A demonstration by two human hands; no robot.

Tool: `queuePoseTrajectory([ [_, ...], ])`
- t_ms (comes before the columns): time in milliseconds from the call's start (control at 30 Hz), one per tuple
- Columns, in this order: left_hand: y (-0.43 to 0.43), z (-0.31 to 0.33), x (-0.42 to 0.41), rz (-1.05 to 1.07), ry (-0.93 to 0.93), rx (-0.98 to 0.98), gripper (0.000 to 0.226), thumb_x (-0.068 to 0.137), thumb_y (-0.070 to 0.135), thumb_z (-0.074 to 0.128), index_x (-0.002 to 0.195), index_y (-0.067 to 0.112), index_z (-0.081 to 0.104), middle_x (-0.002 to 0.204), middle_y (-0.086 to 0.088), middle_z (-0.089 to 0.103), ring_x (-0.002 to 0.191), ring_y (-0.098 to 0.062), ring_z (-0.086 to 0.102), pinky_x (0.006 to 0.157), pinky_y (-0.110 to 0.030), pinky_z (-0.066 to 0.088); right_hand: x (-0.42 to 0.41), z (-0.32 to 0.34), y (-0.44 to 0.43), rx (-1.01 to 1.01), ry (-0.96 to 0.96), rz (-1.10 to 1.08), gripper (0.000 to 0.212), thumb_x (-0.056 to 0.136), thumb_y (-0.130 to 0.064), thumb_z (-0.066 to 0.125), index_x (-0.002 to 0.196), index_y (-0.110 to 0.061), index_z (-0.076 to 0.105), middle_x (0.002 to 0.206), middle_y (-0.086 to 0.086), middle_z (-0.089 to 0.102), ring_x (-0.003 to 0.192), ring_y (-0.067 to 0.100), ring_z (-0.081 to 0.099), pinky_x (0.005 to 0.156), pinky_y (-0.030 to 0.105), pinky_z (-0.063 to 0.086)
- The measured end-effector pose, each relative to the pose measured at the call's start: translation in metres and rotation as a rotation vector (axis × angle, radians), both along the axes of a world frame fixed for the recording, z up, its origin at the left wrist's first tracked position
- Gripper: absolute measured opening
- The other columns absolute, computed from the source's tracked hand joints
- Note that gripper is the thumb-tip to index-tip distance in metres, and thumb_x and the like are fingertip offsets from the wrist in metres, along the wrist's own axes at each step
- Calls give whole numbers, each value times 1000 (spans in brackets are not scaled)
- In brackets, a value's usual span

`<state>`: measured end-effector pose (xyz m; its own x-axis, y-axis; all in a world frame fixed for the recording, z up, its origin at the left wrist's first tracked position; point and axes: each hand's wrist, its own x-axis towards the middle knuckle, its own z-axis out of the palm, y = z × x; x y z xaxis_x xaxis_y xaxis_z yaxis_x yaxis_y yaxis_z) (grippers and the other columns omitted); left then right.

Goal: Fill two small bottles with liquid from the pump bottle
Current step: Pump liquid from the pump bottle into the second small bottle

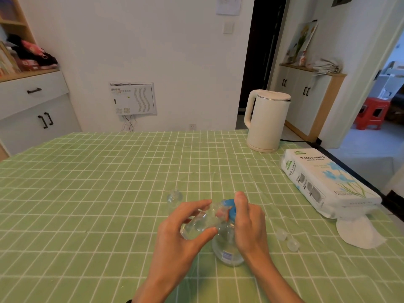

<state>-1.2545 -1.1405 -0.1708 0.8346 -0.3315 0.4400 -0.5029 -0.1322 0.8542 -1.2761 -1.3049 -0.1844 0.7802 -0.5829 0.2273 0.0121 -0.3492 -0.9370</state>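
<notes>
Head view: the left hand (175, 232) has its fingers (196, 207) clamped round a small bottle (199, 224), tilted so that its mouth meets the spout of the pump bottle (228, 250), which stands on the desk (87, 193) close before the person. The right hand (249, 221) wraps the blue pump head (230, 209), apparently to press it. The second small bottle (174, 196) waits upright just beyond, uncapped. Two caps (293, 244) lie aside on the right.
</notes>
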Motion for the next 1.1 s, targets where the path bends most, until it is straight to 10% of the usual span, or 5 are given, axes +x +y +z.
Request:
queuePoseTrajectory([
  [167, 0, -3, 1, 10, -16, 8, 52, 77, 13, 90, 118, 40, 72, 115, 19, 74, 109, -9, 68, 90, -9, 46, 1, 5, 1, -9, -22, 9, 78, 85, -66, 28, 56, -8, 71, 61, 6, 75, 64, 34, 69, 73, 49, 58],
  [300, 0, -6, 2, 24, -21, 20, 56, 76, 13, 91, 118, 44, 72, 115, 20, 74, 109, -8, 68, 91, -9, 46, -1, 9, 2, -85, -63, -7, 50, 80, -57, 32, 43, -24, 42, 43, -2, 39, 46, 12, 31, 55, 38, 31],
  [533, 0, -4, 2, 25, -20, 12, 56, 75, 16, 91, 119, 45, 72, 115, 21, 74, 110, -7, 69, 91, -11, 47, 0, 2, 0, -23, 22, 19, 95, 86, -75, 23, 69, 6, 70, 72, 26, 71, 75, 46, 67, 81, 55, 58],
  [633, -1, -2, 2, 23, -23, 6, 56, 75, 15, 91, 119, 44, 72, 115, 20, 74, 109, -8, 68, 91, -13, 48, 0, 2, 1, -25, 12, 2, 88, 88, -79, 21, 54, -14, 71, 56, 9, 68, 59, 30, 64, 73, 46, 56],
  [1100, 0, -8, 3, 29, -32, 20, 57, 75, 14, 91, 119, 44, 72, 115, 18, 74, 110, -9, 69, 91, -10, 48, 0, 7, 1, -34, -13, 29, 73, 79, -57, 32, 62, 9, 58, 63, 28, 65, 64, 50, 56, 69, 62, 52],
])
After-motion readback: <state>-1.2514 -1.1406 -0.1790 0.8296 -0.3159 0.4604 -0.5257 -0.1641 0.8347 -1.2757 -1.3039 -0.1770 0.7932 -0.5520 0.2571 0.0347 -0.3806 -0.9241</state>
